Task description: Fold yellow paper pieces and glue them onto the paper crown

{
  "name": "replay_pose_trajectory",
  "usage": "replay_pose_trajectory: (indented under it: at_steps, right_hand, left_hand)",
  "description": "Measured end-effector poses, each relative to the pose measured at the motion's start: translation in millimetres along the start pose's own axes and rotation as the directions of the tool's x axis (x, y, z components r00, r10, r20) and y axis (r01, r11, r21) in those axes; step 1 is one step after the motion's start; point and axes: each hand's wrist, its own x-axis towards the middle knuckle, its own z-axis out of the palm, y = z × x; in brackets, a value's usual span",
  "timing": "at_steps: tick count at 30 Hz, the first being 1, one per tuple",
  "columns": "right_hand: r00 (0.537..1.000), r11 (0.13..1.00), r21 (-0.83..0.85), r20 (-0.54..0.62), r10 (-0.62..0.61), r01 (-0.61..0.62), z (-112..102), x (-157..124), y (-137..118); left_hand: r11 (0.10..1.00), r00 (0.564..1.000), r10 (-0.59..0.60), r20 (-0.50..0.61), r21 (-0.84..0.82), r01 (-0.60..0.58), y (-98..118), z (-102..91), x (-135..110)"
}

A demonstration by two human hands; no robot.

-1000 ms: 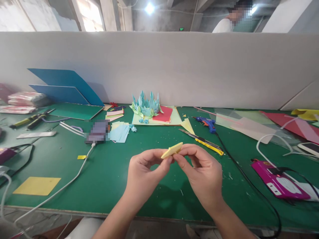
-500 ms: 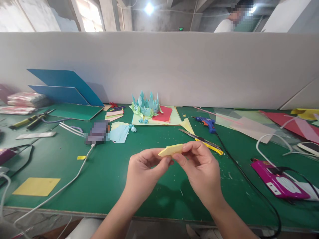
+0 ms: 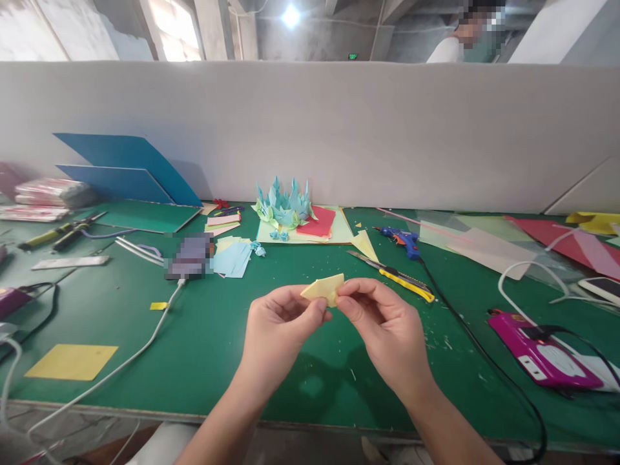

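Note:
A small folded piece of yellow paper is held up above the green table between both hands. My left hand pinches its left part between thumb and fingers. At the right edge, the thumb and index finger of my right hand are closed on the paper. Beyond the hands stands a blue and green origami piece with pointed petals. A yellow craft knife, its blade out, lies just past my right hand.
A blue glue gun and its black cable lie to the right, near a magenta power strip. Blue paper sheets, a phone on a white cable and a yellow sheet lie left. A white partition stands behind.
The folded paper has turned, so more of its broad face shows. My right fingers have shifted left along it to its right edge, while my left hand has barely moved.

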Motion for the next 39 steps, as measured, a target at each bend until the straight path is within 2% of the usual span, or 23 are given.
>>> replay_pose_trajectory:
  at_steps: [10,14,16,20,23,26,34,36,39]
  right_hand:
    - [0.999,1.000,0.001,-0.038,0.001,-0.001,1,-1,4]
    - [0.997,1.000,0.015,-0.074,-0.020,0.022,2,-1,2]
    - [0.999,0.999,0.026,-0.049,-0.022,0.023,3,-3,2]
    - [0.997,0.999,0.036,0.074,0.000,-0.003,2,-6,2]
    - [0.990,0.999,-0.013,0.133,-0.048,0.051,2,-8,3]
    - [0.985,0.988,-0.076,0.119,-0.124,0.134,1,-7,4]
    - [0.981,0.969,-0.155,0.070,-0.181,0.190,-1,-5,3]
    - [0.977,0.964,-0.161,0.062,-0.206,0.213,-1,-5,3]
    - [0.967,0.947,-0.195,0.048,-0.252,0.257,-1,-5,3]
  left_hand:
    - [1.000,1.000,-0.009,0.016,0.013,0.009,-3,0.0,2]
    - [0.998,0.999,0.009,0.049,-0.070,-0.005,-9,3.4,1]
    - [0.993,0.998,-0.004,0.065,-0.114,0.011,-11,5.1,0]
    - [0.992,0.995,-0.013,0.099,-0.120,0.025,-12,5.7,0]
    - [0.997,0.997,0.011,0.073,-0.078,-0.005,-10,4.6,0]
    - [0.999,0.999,0.038,0.030,0.007,-0.038,-8,3.9,0]
    - [0.982,0.991,0.109,0.083,0.149,-0.120,-8,6.7,-1]
    - [0.980,0.988,0.123,0.092,0.147,-0.136,-9,6.7,0]
    - [0.993,0.988,0.084,0.127,0.076,-0.094,-9,5.8,0]
